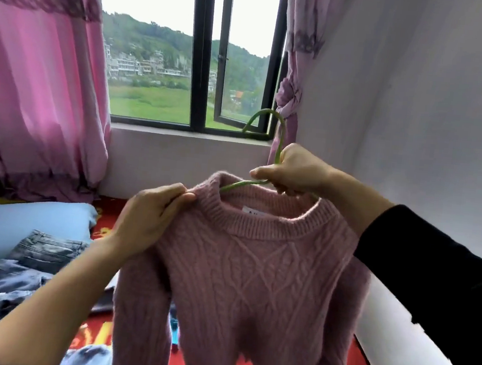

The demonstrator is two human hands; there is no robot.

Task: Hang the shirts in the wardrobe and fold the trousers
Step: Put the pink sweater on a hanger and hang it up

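A pink cable-knit sweater (254,277) hangs in the air in front of me on a green hanger (279,139). The hanger's hook rises above my right hand (294,169), which grips the hanger at its neck. One green arm of the hanger shows inside the collar; the rest is hidden by the knit. My left hand (148,217) pinches the sweater's left shoulder by the collar. Jeans (19,272) lie crumpled on the bed at the lower left.
A blue pillow (18,219) lies on the bed's red patterned cover (95,339). A window (198,60) with pink curtains (36,89) is straight ahead. A white wall (418,96) runs along the right. No wardrobe is in view.
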